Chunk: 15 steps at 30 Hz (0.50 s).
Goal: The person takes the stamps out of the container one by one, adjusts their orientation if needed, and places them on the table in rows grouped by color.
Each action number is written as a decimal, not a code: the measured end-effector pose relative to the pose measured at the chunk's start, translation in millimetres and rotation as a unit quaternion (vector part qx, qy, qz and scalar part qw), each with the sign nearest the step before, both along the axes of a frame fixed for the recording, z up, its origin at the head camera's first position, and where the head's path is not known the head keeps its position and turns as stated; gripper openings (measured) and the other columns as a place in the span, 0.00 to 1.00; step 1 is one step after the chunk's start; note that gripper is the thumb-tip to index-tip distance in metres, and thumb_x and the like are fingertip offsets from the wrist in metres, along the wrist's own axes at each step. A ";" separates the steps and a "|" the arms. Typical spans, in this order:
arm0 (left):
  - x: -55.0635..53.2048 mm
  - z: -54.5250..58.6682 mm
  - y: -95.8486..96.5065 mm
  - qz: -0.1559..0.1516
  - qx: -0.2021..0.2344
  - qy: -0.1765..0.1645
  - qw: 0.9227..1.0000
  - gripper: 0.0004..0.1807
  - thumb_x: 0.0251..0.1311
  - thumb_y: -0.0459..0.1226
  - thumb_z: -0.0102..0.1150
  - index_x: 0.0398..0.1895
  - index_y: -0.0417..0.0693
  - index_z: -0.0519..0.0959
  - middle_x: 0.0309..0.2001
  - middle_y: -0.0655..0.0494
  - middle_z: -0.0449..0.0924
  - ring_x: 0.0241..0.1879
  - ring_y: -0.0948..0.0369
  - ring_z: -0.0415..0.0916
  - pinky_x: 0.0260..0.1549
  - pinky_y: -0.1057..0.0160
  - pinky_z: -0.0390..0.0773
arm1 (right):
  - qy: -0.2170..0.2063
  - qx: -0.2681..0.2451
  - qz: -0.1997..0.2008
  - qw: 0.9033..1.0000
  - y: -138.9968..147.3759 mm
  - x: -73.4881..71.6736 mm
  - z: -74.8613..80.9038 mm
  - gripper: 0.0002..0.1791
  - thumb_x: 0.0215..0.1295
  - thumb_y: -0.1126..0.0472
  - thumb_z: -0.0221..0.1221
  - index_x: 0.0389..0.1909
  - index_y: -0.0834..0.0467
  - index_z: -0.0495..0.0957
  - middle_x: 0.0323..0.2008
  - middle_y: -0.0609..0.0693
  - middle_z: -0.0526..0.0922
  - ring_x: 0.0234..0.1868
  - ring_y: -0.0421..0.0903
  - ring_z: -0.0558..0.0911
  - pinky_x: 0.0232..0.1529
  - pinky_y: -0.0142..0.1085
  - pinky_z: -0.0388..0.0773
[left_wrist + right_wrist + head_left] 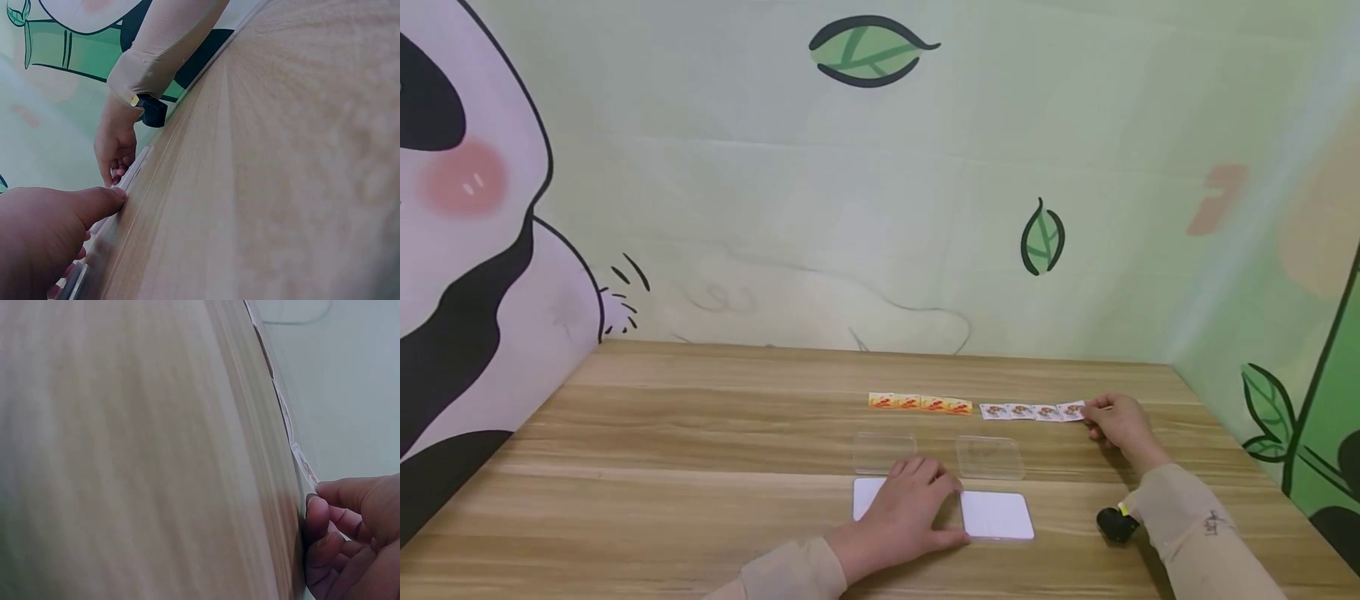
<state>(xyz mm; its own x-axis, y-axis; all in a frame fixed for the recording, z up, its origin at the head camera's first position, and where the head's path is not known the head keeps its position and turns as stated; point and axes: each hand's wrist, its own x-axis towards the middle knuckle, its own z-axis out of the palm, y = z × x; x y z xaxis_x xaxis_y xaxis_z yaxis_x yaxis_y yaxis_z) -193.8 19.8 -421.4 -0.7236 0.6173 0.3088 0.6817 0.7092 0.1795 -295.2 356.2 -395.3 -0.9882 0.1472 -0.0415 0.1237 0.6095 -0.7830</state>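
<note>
My right hand (1120, 425) pinches the right end of a strip of small white picture stickers (1021, 412) between thumb and forefinger. In the right wrist view the strip's end (304, 465) lifts slightly into those fingertips. My left hand (901, 515) lies over a white rounded card (866, 493) and partly hides it. Its thumb reaches the near left corner of a second white card (997, 516). Left of the white strip lies a yellow-orange strip with red pictures (920, 404).
Two clear rounded plastic pieces (883, 452) lie side by side between the cards and the strips. A black device (1117, 526) is attached at the right wrist. The wooden table (647, 433) meets a painted wall (760, 208) at the back.
</note>
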 end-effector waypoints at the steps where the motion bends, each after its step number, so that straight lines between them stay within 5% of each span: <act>1: -0.2 -0.3 0.1 0.000 0.000 0.002 1.000 0.26 0.53 0.60 0.63 0.49 0.55 0.78 0.47 0.60 0.74 0.53 0.60 0.69 0.56 0.56 0.69 | -0.001 0.005 -0.001 1.000 -0.2 -0.3 -0.1 0.13 0.66 0.65 0.52 0.41 0.74 0.69 0.16 0.41 0.75 0.16 0.35 0.73 0.17 0.31 0.69; 15: -1.9 -3.6 0.5 0.001 0.002 0.015 1.000 0.26 0.52 0.60 0.63 0.48 0.57 0.78 0.45 0.62 0.73 0.51 0.62 0.68 0.53 0.59 0.68 | -0.012 0.056 -0.018 0.998 -0.7 -0.6 2.6 0.14 0.64 0.62 0.55 0.39 0.72 0.72 0.15 0.44 0.74 0.17 0.37 0.73 0.19 0.33 0.71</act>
<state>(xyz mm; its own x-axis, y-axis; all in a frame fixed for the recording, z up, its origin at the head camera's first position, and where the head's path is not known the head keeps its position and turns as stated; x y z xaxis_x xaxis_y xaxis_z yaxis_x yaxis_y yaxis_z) -195.8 20.2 -425.1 -0.7149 0.6143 0.3341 0.6856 0.7098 0.1618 -295.7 355.4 -392.7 -0.9811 0.1880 -0.0464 0.1652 0.6879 -0.7068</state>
